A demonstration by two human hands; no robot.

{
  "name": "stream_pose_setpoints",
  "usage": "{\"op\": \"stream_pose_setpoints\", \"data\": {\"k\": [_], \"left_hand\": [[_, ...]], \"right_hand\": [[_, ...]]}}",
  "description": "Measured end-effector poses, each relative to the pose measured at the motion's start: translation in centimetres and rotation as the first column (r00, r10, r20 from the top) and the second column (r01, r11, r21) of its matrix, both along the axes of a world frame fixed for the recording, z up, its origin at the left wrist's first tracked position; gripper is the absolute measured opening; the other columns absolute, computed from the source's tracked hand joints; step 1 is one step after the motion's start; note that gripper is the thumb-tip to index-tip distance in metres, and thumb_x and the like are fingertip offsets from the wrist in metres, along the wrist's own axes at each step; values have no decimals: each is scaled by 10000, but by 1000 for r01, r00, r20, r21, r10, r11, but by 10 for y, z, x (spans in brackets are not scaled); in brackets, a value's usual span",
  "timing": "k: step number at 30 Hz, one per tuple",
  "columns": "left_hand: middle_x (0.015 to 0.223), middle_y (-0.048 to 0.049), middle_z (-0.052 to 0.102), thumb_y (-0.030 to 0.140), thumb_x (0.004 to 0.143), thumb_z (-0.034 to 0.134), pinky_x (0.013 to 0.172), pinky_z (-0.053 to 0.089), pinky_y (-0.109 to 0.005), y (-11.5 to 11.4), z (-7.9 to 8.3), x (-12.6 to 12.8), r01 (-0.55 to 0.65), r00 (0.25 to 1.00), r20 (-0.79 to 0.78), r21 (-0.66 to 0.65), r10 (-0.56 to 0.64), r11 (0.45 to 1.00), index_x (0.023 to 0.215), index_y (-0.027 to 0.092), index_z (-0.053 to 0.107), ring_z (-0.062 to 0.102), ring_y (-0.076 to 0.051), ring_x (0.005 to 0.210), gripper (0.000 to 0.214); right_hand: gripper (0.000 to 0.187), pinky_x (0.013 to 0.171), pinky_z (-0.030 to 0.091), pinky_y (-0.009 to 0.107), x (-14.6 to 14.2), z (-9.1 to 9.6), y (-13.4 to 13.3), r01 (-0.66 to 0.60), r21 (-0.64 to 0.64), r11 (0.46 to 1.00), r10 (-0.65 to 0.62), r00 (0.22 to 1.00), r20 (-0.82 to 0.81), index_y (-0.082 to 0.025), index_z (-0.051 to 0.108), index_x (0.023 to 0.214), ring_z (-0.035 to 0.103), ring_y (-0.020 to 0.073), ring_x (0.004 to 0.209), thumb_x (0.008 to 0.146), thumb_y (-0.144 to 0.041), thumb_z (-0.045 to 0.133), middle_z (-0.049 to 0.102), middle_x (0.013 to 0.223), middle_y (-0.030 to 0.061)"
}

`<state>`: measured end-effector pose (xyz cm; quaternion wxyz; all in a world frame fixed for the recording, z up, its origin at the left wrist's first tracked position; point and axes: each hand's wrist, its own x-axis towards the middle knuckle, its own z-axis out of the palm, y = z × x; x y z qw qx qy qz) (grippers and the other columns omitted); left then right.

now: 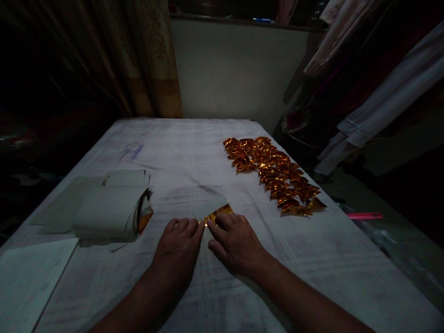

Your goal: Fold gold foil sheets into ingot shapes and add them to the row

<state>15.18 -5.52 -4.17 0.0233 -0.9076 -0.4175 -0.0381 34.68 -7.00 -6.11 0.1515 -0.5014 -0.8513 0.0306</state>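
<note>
Your left hand [178,247] and right hand [236,243] each held the foil sheet [208,206] down toward the front edge of the table [312,268]; even fingertip pressure probably suited the crease.

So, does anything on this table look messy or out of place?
Only slightly: the stack of sheets on the left curls up at its right edge, showing gold underneath. The folded gold pieces lie in neat rows.

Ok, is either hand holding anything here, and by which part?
Both hands touch one gold foil sheet on the table: left hand and right hand fingertips meet at its near folded corner. Pinching or just pressing, cannot tell.
</note>
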Motion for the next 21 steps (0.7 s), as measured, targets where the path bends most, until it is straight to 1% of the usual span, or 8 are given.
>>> {"op": "stream_pose_setpoints", "data": {"k": [4,7,10,13,15,17,19,21], "left_hand": [[1055,-98,664,84,904,531,896,427,-452,0,3,5,-19,1000,-12,-2,19,1000,1176,158,645,582,-275,959,304],[1091,-98,666,103,914,543,909,425,-454,0,2,6,-17,1000,-20,3,17,1000,1196,146,638,579,-281,988,301],[1066,-90,669,113,916,551,898,421,-454,-2,2,8,-18,999,-30,-7,18,1000,1234,131,625,579,-276,958,327],[1030,-87,664,138,917,563,875,414,-454,-3,2,11,-14,1000,-19,8,15,1000,1285,156,610,575,-275,935,372],[1029,-84,657,172,920,581,875,407,-451,-4,2,13,-9,1000,14,23,9,1000,1337,196,588,573,-273,941,418],[1029,-82,652,214,936,582,886,400,-451,-4,2,14,-10,999,36,34,9,999,1340,220,593,571,-269,944,404],[1056,-83,652,252,957,570,907,391,-461,-4,2,13,-15,999,36,42,13,999,1309,227,612,569,-271,960,355],[1122,-85,652,266,969,563,934,381,-469,-3,3,11,-9,999,41,49,7,999,1287,234,615,567,-274,999,324]], "right_hand": [[431,842,406,412,11,1,-5,-72,16,997,72,997,20,-210,584,1361,553,276,1043,971,-392,594,626,1260,131],[423,849,414,421,14,1,-7,-76,35,997,76,997,1,-199,600,1341,560,280,1036,967,-396,594,634,1259,135],[361,856,424,427,15,0,-9,-85,70,994,89,995,-51,-206,636,1285,581,273,1019,971,-375,581,650,1237,129],[287,893,438,411,20,-4,-10,-122,118,986,140,977,-159,-212,658,1229,608,244,1028,990,-298,526,682,1194,110],[281,931,439,403,24,-8,-9,-50,160,986,87,968,-235,-207,655,1223,616,236,1066,991,-246,502,704,1162,103],[287,954,436,413,30,-13,-7,121,171,978,-69,956,-284,-192,649,1221,612,248,1104,976,-201,500,710,1170,113],[306,936,443,418,36,-17,-4,276,130,952,-228,927,-298,-177,643,1212,614,260,1103,938,-153,509,708,1183,124],[350,900,453,408,39,-19,-1,322,65,945,-290,912,-290,-183,637,1211,621,261,1079,889,-113,520,713,1174,115]]}}
